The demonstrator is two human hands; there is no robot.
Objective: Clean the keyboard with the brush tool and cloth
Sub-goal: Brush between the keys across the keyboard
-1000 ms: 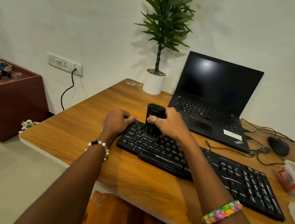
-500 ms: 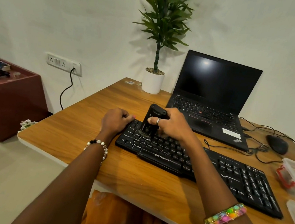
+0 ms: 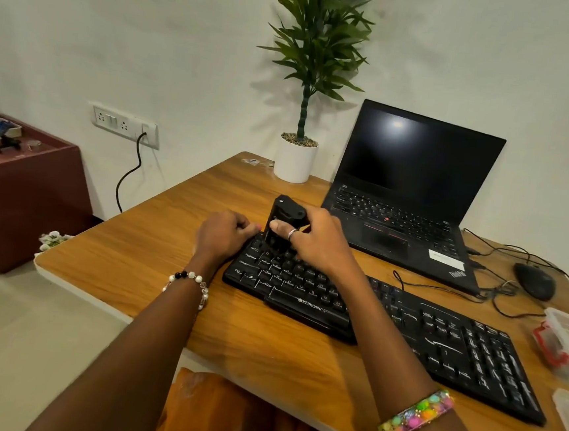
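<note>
While our right hand (image 3: 315, 240) holds the black brush tool (image 3: 283, 227) tight, we see it now leans over more than a second ago, rubbing the top left keys of the keyboard (image 3: 388, 313) in mid-frame, our left hand (image 3: 221, 235) curls at its corner, so brushing has only begun, and we see no cloth.
</note>
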